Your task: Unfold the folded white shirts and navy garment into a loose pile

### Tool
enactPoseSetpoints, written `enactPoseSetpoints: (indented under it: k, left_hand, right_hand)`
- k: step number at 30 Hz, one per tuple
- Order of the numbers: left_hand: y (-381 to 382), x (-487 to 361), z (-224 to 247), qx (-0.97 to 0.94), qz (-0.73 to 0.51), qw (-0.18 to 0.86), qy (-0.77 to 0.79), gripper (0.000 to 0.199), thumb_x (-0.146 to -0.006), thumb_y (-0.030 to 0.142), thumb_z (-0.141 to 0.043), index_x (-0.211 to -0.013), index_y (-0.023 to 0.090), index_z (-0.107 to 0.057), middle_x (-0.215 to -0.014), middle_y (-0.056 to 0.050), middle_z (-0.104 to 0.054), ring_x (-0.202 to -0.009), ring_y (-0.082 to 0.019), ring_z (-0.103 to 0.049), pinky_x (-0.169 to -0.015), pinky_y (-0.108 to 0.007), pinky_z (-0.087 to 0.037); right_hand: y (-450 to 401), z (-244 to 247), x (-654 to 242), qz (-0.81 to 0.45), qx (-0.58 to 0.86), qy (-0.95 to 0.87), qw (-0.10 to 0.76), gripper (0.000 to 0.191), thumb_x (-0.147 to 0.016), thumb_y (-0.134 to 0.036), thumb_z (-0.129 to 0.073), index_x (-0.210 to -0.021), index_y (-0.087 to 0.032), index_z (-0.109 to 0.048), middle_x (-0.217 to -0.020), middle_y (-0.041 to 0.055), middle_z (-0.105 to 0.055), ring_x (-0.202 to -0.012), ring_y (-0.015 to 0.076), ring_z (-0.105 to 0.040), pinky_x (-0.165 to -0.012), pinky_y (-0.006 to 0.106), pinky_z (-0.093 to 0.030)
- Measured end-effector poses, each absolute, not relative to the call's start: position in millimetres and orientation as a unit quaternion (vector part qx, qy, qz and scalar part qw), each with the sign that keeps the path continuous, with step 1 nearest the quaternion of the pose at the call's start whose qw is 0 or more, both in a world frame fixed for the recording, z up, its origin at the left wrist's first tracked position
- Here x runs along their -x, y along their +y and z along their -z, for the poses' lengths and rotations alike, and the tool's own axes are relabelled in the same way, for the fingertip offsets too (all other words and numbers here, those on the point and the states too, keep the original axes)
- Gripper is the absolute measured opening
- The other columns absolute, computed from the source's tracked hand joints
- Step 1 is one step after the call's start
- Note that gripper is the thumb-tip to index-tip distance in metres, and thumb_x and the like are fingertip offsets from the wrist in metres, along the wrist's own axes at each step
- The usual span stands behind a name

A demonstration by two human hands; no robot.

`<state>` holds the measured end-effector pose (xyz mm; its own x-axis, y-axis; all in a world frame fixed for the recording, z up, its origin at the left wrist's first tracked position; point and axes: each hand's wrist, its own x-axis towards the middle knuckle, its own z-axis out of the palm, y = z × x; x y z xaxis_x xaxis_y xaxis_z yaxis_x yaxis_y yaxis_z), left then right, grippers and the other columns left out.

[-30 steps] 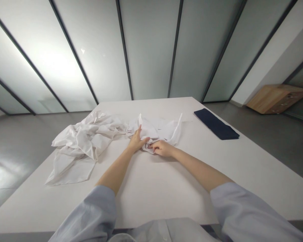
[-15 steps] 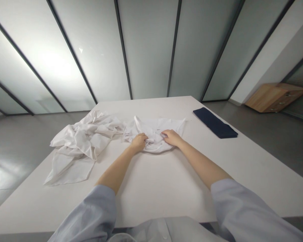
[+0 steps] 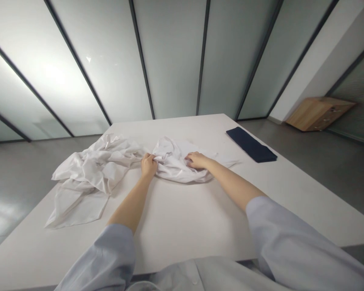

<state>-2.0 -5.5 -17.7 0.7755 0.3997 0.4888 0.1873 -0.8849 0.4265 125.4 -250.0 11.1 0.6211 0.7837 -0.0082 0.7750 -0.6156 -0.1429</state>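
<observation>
A crumpled white garment (image 3: 182, 169), perhaps a shirt, lies bunched in the middle of the table. My left hand (image 3: 149, 165) is closed on its left edge, with the fingers curled into the fabric. On the upper right part of the same garment, my right hand (image 3: 196, 160) has its fingers bent around a fold; the fingertips are partly hidden in the cloth. Left of my left hand spreads a larger heap of white cloth (image 3: 100, 161), its near corner lying flat toward the table's left edge.
The white table (image 3: 194, 226) extends from my body toward a frosted glass partition (image 3: 172, 60). Near its right edge lies a folded dark navy cloth (image 3: 250, 144). A wooden cabinet (image 3: 317, 114) stands on the floor at the far right.
My left hand has moved left, drawing the garment's left edge with it. My right hand has shifted slightly left. The garment is bunched differently, and a thin end now stretches out to the right.
</observation>
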Motion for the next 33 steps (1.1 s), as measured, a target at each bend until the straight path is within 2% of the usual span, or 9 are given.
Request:
enactPoseSetpoints:
  k: [5,10,14,18,22,25,28,30,33]
  left_hand:
    - [-2,3,15,-0.908,-0.326,0.175,0.197,0.031,-0.072,0.01,-0.042,-0.08,0.019,-0.071,-0.087,-0.009,-0.061,-0.087,-0.024,-0.059,-0.079,-0.033,-0.044]
    - [14,6,14,-0.862,-0.36,0.174,0.312,0.025,-0.072,0.014,-0.041,-0.069,0.018,-0.066,-0.082,-0.011,-0.062,-0.086,-0.028,-0.058,-0.078,-0.037,-0.043]
    - [16,5,15,-0.878,-0.306,0.191,0.313,0.03,-0.08,0.024,-0.039,-0.061,0.018,-0.062,-0.077,-0.012,-0.063,-0.084,-0.028,-0.06,-0.077,-0.037,-0.043]
    - [0,2,16,-0.928,-0.227,0.196,0.221,0.034,-0.083,0.041,-0.05,-0.059,0.019,-0.059,-0.075,-0.01,-0.064,-0.082,-0.024,-0.062,-0.076,-0.031,-0.044]
    - [-26,4,14,-0.958,-0.159,0.189,0.145,0.036,-0.077,0.051,-0.063,-0.091,0.017,-0.066,-0.091,-0.009,-0.068,-0.091,-0.024,-0.063,-0.082,-0.031,-0.046]
    - [-44,3,9,-0.96,-0.164,0.196,0.111,0.08,-0.065,0.058,-0.074,-0.131,0.018,-0.051,-0.127,-0.016,-0.058,-0.118,-0.03,-0.055,-0.097,-0.037,-0.043]
    - [-57,-3,1,-0.978,-0.126,0.161,0.037,0.119,-0.051,0.058,-0.083,-0.149,0.018,-0.028,-0.154,-0.022,-0.026,-0.142,-0.04,-0.026,-0.11,-0.047,-0.031]
    - [-61,-9,-5,-0.988,-0.066,0.137,-0.027,0.113,-0.053,0.052,-0.083,-0.149,0.021,-0.031,-0.156,-0.018,-0.026,-0.145,-0.039,-0.018,-0.113,-0.046,-0.027]
    - [-61,-16,-13,-0.99,0.013,0.11,-0.085,0.075,-0.064,0.042,-0.077,-0.133,0.027,-0.053,-0.141,-0.008,-0.052,-0.143,-0.031,-0.028,-0.113,-0.04,-0.029]
  right_hand:
    - [-252,-1,-145,-0.023,0.924,-0.374,0.077,0.025,-0.092,-0.033,-0.052,-0.109,-0.022,-0.068,-0.118,0.0117,-0.062,-0.106,0.0249,-0.059,-0.09,0.033,-0.043]
    - [-278,2,-163,0.026,0.98,-0.189,0.064,0.033,-0.092,-0.022,-0.044,-0.117,-0.014,-0.065,-0.124,0.0212,-0.057,-0.116,0.034,-0.051,-0.097,0.048,-0.037]
    - [-302,7,-175,0.037,0.99,-0.047,0.124,0.037,-0.09,-0.021,-0.044,-0.12,-0.01,-0.062,-0.128,0.0243,-0.053,-0.118,0.0348,-0.051,-0.097,0.05,-0.037]
    - [-310,8,-182,0.015,0.964,-0.07,0.257,0.022,-0.081,-0.023,-0.052,-0.092,-0.013,-0.069,-0.107,0.0167,-0.064,-0.106,0.0306,-0.058,-0.089,0.039,-0.041]
    - [-293,6,-176,-0.04,0.914,-0.156,0.373,0.019,-0.079,-0.024,-0.046,-0.072,-0.017,-0.062,-0.073,0.0043,-0.064,-0.076,0.0218,-0.06,-0.067,0.028,-0.042]
    - [-264,6,-155,-0.072,0.879,-0.238,0.406,0.015,-0.075,-0.024,-0.048,-0.066,-0.019,-0.058,-0.067,-0.0009,-0.061,-0.07,0.017,-0.054,-0.063,0.024,-0.04]
    - [-232,6,-125,-0.153,0.801,-0.378,0.438,0.013,-0.073,-0.021,-0.048,-0.061,-0.019,-0.053,-0.063,-0.0021,-0.057,-0.065,0.0148,-0.049,-0.061,0.024,-0.038]
    - [-218,5,-106,-0.195,0.757,-0.44,0.443,0.013,-0.073,-0.019,-0.047,-0.061,-0.019,-0.052,-0.062,-0.0021,-0.054,-0.063,0.0141,-0.046,-0.061,0.025,-0.037]
    - [-214,-1,-92,-0.211,0.742,-0.458,0.442,0.012,-0.073,-0.02,-0.047,-0.064,-0.02,-0.054,-0.064,-0.0021,-0.055,-0.062,0.0141,-0.046,-0.061,0.026,-0.037]
